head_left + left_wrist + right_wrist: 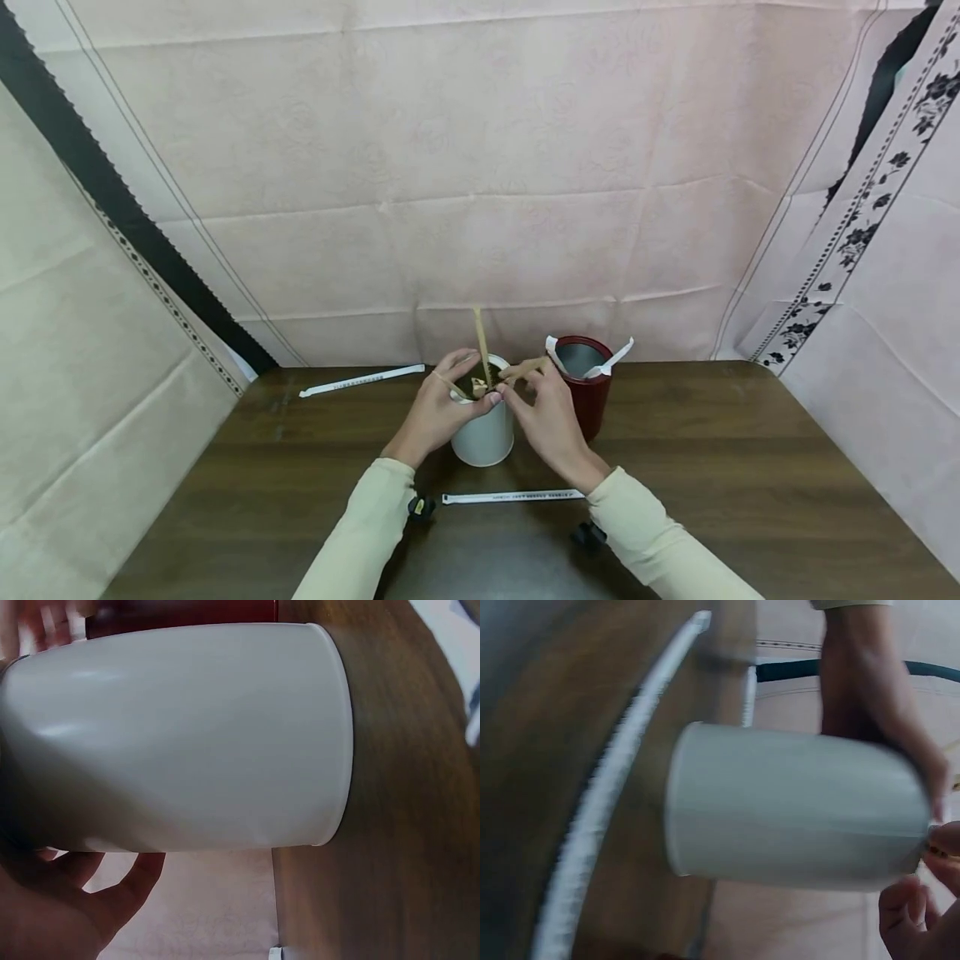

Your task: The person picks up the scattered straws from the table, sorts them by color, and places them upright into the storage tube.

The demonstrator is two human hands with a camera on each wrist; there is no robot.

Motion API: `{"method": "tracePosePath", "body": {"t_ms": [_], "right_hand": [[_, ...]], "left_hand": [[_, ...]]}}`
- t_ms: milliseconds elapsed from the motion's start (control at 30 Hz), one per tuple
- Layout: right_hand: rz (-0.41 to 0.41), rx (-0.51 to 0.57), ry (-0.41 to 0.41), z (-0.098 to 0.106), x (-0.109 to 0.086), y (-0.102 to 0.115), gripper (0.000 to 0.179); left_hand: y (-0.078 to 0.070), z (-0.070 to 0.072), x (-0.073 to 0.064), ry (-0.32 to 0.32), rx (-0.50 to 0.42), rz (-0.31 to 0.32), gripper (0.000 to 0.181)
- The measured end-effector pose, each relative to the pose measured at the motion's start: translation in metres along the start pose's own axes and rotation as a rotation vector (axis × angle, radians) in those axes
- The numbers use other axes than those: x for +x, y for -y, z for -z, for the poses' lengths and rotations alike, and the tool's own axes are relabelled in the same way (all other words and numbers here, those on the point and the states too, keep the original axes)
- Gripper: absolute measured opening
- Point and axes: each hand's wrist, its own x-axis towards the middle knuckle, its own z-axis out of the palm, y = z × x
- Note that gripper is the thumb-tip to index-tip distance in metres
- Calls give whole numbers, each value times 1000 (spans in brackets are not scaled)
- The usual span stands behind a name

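A white can (482,440) stands on the table with dark contents inside. One flat light-wood stick (481,343) rises upright from it, and another leans at its left rim by my left fingers. My left hand (429,414) holds the can at its upper left side, thumb near the front rim; the left wrist view shows the fingers (139,877) along the can's side. At the right rim my right hand (553,414) pinches a light-wood stick (527,368), slanting up to the right. The right fingertips are at the can's mouth.
Behind the right hand stands a dark red can (591,408) with torn white paper pieces (618,354) at its rim. Printed white paper sleeves lie on the table, one at the back left (362,381), one in front (512,497). Pale cloth (450,167) hangs behind.
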Motion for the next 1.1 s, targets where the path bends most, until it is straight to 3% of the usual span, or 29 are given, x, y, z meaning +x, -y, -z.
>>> {"method": "tracePosePath", "body": {"t_ms": [167,300,400,467,600,733,833,1000,1100], "right_hand": [[-49,15,36,13,-16,-13,26],[2,10,37,33,-30,-24,13],[39,-19,-28,48,-40,-35,15],[21,-33,-99,55,-43,-42,20],[-131,-14,-184,62,-35,-57,41],[-260,61,-122,66,-15,-73,79],[-256,103,-47,66,0,-86,94],[-190,59,44,67,17,-103,85],[-169,29,91,66,21,-106,80]], "left_hand": [[-4,-1,-3,24,-9,-1,72],[-5,-2,-5,10,-2,-6,73],[-5,-1,-9,-19,5,8,73],[-5,0,-12,-41,-3,20,72],[-4,1,-14,-70,-28,41,72],[-4,-2,-7,-58,-29,40,72],[-1,-5,1,-47,-9,42,72],[5,-4,15,-24,52,101,85],[4,1,21,-50,145,155,96]]}}
